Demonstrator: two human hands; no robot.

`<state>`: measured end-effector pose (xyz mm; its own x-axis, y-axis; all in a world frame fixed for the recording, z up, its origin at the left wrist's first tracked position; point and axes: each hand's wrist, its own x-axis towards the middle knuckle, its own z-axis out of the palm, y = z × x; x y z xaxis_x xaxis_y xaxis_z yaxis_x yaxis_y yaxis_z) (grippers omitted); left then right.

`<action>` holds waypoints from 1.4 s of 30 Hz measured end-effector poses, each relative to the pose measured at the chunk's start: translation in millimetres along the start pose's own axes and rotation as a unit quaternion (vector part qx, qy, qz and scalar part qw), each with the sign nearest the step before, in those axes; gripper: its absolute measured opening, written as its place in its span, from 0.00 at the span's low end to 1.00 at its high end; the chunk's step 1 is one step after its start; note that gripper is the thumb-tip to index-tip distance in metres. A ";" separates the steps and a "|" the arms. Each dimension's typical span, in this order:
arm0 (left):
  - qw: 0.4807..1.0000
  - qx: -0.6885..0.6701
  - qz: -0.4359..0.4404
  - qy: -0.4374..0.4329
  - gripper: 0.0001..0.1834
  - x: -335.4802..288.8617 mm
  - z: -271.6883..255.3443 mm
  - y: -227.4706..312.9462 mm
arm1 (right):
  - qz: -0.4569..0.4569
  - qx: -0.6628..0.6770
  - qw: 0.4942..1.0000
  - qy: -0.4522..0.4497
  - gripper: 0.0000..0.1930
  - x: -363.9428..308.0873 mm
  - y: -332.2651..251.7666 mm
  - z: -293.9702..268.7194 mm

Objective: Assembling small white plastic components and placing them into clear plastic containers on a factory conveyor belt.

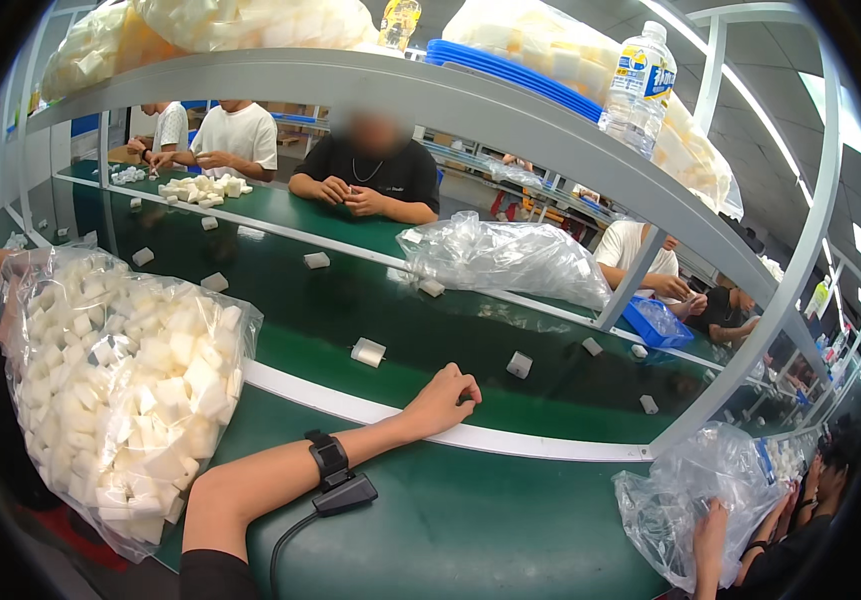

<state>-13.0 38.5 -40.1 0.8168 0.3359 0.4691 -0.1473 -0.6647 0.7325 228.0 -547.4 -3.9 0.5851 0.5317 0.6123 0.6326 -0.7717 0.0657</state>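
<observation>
My left hand [440, 400] reaches over the white rail [335, 400] at the conveyor's near edge. Its fingers are curled and closed; a small dark spot shows between them, too small to name. A black strap with a cabled box [345, 490] is around that wrist. On the dark green belt [430, 345] beyond, a white block-shaped piece [368, 352] lies left of the hand and another piece [519, 365] lies to its right. My right hand is out of view.
A clear bag full of white blocks [130, 390] stands at left. At lower right, a bare arm [710, 545] without a strap touches a clear plastic bag [695, 490]. A grey frame [510, 90] spans above, carrying a bottle [640, 85]. Co-workers sit across the belt.
</observation>
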 end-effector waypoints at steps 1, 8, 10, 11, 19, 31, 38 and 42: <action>1.000 0.004 0.001 0.003 0.05 2.4 1.3 1.2 | 0.029 -0.030 0.998 -0.040 0.21 4.7 12.0 -1.0; 0.997 0.050 0.034 0.043 0.07 5.1 -6.1 -6.6 | 0.098 -0.055 0.982 -0.152 0.25 33.8 -45.2 -6.3; 0.996 0.064 0.038 0.058 0.08 13.4 -17.8 -8.3 | 0.091 -0.063 0.986 -0.122 0.24 27.8 -33.2 5.3; 0.993 0.076 0.041 0.077 0.08 18.8 -26.2 -9.6 | 0.081 -0.072 0.990 -0.091 0.23 24.3 -27.9 11.7; 0.868 0.412 -0.110 0.255 0.15 9.2 -143.5 -65.2 | 0.020 -0.026 0.999 -0.018 0.19 27.4 -84.6 -25.6; 0.641 0.582 -0.268 0.422 0.22 -62.8 -247.5 -195.9 | -0.173 0.049 0.984 -0.014 0.21 11.9 -197.2 -65.2; 0.764 0.412 -0.261 0.422 0.20 -45.5 -234.1 -139.8 | -0.203 0.226 0.938 -0.164 0.19 15.3 -252.3 -72.6; 0.883 -0.113 -0.176 0.420 0.23 -8.6 -196.4 -131.2 | -0.179 0.460 0.844 -0.211 0.15 29.9 -283.7 -52.8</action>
<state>-110.3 253.9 -43.3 0.1465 0.9346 0.3243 -0.1522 -0.3026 0.9409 39.3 -330.9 37.4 0.2784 0.9002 0.3350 0.8203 -0.0414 -0.5705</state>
